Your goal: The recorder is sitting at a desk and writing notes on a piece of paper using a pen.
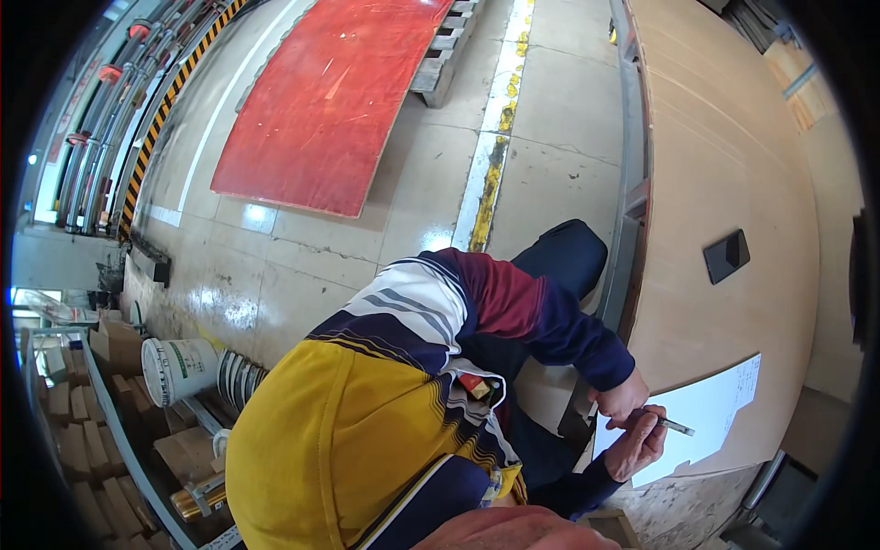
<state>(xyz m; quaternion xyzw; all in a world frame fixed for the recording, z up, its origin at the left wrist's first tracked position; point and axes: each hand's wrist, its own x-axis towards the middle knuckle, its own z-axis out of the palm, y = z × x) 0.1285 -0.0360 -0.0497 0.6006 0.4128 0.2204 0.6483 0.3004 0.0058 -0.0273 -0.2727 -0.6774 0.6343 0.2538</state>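
My right hand is closed around a slim, silvery pen-like tool, whose end points right over a white sheet of paper. My left hand forms a fist right beside it, close to the tool's rear end. Whether the left fingers also grip the tool is hidden. The paper has a stepped edge and some handwriting toward its far right part. It lies on a brown table, under both hands. Farther up the table rests a dark phone.
My yellow striped shirt fills the lower middle. A red panel lies on a wooden pallet at the far left. Lower left are a white bucket and a metal rack of brown blocks. A white-yellow line crosses the floor.
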